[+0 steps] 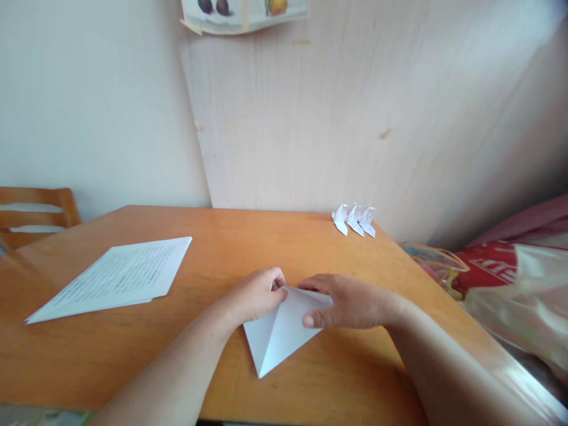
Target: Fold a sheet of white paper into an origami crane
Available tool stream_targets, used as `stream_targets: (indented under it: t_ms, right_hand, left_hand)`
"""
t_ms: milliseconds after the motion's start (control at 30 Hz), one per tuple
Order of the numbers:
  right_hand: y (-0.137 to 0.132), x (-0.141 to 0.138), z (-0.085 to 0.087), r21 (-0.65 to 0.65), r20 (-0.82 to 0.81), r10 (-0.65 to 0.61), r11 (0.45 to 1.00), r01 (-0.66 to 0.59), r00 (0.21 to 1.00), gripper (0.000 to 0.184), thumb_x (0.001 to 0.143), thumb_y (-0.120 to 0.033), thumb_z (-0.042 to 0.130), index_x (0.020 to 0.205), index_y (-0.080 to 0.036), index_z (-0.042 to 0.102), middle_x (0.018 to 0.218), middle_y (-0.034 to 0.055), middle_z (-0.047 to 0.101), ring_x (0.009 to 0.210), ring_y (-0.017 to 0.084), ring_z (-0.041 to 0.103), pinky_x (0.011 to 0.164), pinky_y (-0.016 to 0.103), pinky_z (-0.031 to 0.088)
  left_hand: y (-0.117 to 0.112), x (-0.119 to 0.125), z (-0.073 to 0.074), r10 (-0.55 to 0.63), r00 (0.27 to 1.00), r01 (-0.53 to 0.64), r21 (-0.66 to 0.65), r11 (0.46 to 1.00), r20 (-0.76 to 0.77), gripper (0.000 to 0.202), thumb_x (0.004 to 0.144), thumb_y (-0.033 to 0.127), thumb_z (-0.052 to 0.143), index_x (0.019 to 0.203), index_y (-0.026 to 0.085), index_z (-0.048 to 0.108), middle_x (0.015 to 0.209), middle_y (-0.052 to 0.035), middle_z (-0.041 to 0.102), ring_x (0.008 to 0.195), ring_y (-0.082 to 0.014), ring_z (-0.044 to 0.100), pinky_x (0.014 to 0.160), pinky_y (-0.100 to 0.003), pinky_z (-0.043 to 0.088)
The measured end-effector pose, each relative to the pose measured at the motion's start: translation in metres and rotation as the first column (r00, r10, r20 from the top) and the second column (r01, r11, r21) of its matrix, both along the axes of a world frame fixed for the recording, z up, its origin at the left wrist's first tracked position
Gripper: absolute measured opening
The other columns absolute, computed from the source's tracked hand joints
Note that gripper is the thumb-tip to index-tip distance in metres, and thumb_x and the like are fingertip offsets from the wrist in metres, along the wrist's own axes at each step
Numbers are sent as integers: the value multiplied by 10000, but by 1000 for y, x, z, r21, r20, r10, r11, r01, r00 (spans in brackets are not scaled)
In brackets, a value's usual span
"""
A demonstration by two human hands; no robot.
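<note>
A white sheet of paper [284, 337], folded with a crease down its middle, lies on the table in front of me, one pointed corner toward me. My left hand [261, 291] is closed on the paper's far left part, thumb and curled fingers pinching it near the crease. Over the right side rests my right hand [339, 300], thumb apart from its fingers, the thumb lying on top of the paper. The fingers' far ends and the paper's far edge are partly hidden by the hands.
The wooden table [213, 236] meets the wall. A stack of printed paper sheets [128, 269] lies at the left. Three small folded paper figures [355, 220] stand at the far right corner. A chair [39, 207] is at the left; bags [497, 266] lie beyond the right edge.
</note>
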State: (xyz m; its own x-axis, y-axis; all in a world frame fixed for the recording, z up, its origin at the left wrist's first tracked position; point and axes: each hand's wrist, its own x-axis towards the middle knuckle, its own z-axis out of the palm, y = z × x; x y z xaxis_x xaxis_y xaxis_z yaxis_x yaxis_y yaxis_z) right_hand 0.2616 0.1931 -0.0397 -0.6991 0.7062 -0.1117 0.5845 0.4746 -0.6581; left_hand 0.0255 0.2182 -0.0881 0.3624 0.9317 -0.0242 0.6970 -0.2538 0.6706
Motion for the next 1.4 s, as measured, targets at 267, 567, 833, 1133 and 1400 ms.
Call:
stream_targets:
  t_ms: [267, 567, 833, 1133, 1400]
  right_hand:
    - [11, -2, -20, 140, 2, -332, 934, 328, 943, 397, 836, -222, 579, 1229, -208, 633, 1133, 75, 707, 992, 224, 651, 835, 331, 473]
    - [31, 0, -37, 129, 22, -508, 855, 502, 861, 93, 813, -249, 587, 882, -189, 605, 837, 29, 685, 750, 182, 616, 599, 271, 383]
    - [31, 0, -40, 184, 34, -522, 841, 508, 852, 58, 797, -249, 582, 833, -203, 577, 803, 16, 675, 719, 173, 601, 592, 270, 360]
    - [15, 0, -24, 278, -85, -385, 876, 393, 919, 168, 867, -219, 552, 880, -228, 719, 871, 9, 694, 762, 149, 616, 656, 260, 401]
    - [-17, -16, -7, 387, 123, -252, 903, 188, 960, 229, 842, -117, 564, 936, -241, 733, 879, 21, 686, 766, 156, 622, 679, 272, 387]
  left_hand:
    - [-6, 0, 6, -30, 991, 53, 182, 982, -127, 169, 786, 274, 644, 933, 215, 584, 962, -37, 657, 903, -217, 604, 740, -315, 433]
    - [-18, -2, 20, -98, 968, 134, 151, 979, -230, 26, 816, 188, 560, 828, 212, 556, 817, -4, 620, 768, -173, 569, 629, -275, 356]
    - [-22, -2, 26, -127, 951, 178, 164, 970, -283, 162, 835, 120, 500, 799, 201, 636, 841, -22, 638, 791, -170, 595, 655, -271, 372]
    - [-20, -5, 24, -172, 950, 211, 129, 969, -261, 214, 893, 186, 513, 848, 212, 721, 848, -34, 651, 779, -172, 624, 696, -277, 423]
    - [-17, -7, 21, -158, 959, 189, 114, 975, -235, 211, 886, 204, 523, 900, 221, 734, 865, -36, 669, 798, -182, 628, 713, -282, 441]
